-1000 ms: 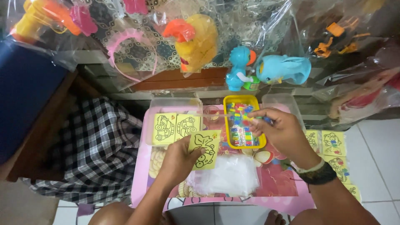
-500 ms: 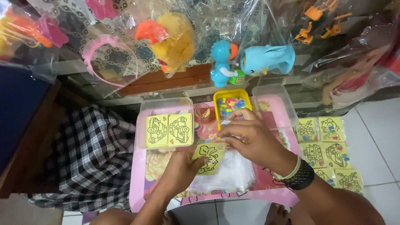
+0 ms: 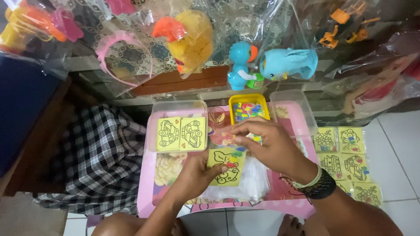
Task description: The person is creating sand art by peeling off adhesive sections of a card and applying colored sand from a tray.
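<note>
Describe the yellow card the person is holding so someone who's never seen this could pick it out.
Start at the small pink table. Near its middle, the left hand holds a yellow card with a black outline drawing. Unlike the two plain outline cards in the clear tray behind it, this one is tilted and already has patches of colour.

Illumination is soft, even and moderately bright, with the white floor tiles (image 3: 400, 144) at the right rendered lightest and the dark blue surface (image 3: 22, 113) at the left edge falling into dim shade. Glare streaks cross the clear plastic bags (image 3: 144, 39) along the top, partly veiling the toys inside, while the pink table (image 3: 146, 192) shows only faint, diffuse shadows under the right hand (image 3: 271, 146) and left hand (image 3: 197, 175). Focus is slightly soft overall, fine print on the yellow cards is smeared, and straight lines bow mildly toward the corners.
</note>
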